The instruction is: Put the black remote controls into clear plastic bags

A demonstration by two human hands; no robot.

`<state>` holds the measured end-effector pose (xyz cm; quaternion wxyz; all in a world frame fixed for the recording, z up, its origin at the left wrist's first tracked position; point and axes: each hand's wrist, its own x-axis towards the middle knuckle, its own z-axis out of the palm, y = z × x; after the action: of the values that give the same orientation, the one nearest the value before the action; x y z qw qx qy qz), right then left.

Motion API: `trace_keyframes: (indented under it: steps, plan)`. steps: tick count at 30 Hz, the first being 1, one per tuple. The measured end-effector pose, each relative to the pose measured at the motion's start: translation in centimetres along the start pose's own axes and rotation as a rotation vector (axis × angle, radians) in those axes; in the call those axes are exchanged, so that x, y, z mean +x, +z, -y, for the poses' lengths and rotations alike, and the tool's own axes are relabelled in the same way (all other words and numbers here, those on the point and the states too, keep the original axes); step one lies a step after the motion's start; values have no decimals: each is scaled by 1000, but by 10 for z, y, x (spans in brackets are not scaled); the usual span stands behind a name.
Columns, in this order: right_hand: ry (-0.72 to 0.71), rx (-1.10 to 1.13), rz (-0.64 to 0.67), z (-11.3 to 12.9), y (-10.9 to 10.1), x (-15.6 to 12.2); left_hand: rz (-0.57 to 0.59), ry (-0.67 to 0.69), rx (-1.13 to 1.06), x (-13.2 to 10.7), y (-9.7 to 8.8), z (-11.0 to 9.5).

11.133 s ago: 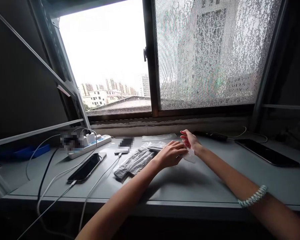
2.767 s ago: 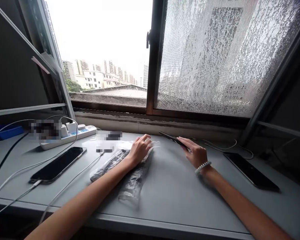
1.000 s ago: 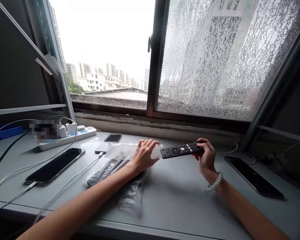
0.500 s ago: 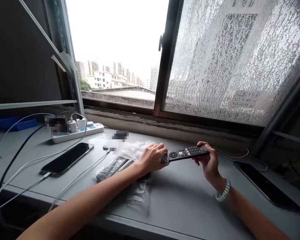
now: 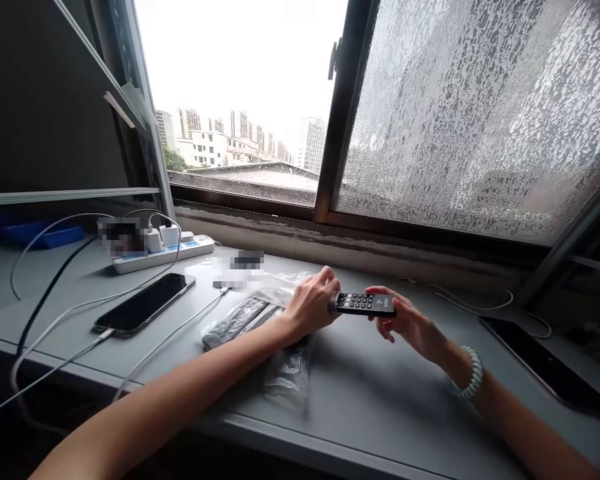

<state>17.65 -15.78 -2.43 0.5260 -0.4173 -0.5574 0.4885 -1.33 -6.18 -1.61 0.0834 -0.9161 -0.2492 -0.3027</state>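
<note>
A black remote control (image 5: 363, 304) with rows of light-marked buttons lies level between my hands, above the desk. My left hand (image 5: 314, 300) is closed on a clear plastic bag (image 5: 275, 288) at the remote's left end; that end is hidden in the bag and behind my fingers. On the right end, my right hand (image 5: 403, 313) pinches the remote, with the lower fingers loosely curled beneath. Under my left forearm lie dark, plastic-wrapped remotes (image 5: 240, 321), partly covered by the arm. A clear bag end (image 5: 287, 377) sticks out in front of them.
A phone (image 5: 145, 305) with a cable plugged in lies at the left. Behind it stands a white power strip (image 5: 165, 255) with chargers and loose cables. A dark tablet-like device (image 5: 545, 363) lies at the right. The window sill (image 5: 290, 243) bounds the desk's back.
The remote has slid left toward my left hand, so less of it shows. My right hand has followed it, still at its end. The view has shifted slightly.
</note>
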Motion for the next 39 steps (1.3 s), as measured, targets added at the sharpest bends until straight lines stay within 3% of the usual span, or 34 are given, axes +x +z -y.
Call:
trace_keyframes:
  steps: [8, 13, 20, 22, 25, 31, 35, 39]
  plan:
    - [25, -99, 83, -15, 4, 4, 25, 49, -30, -3, -4, -13]
    - [46, -87, 66, -16, 6, 7, 18, 92, -75, -4, -2, -14]
    - [150, 33, 197, -11, 15, 5, 64, 142, -40, -1, -6, -17]
    - [119, 31, 151, -9, 17, 6, 58, 158, -31, 1, -8, -14]
    - [47, 32, -16, -6, 13, 8, 34, 169, -15, 4, -8, -6]
    - [-32, 229, -385, -1, -17, 12, 36, 66, 36, 7, -1, 10]
    - [19, 363, -452, -2, -31, 13, 18, 26, 72, 7, 3, 14]
    - [69, 371, -391, -4, -31, 11, 31, 47, 44, 6, 4, 19]
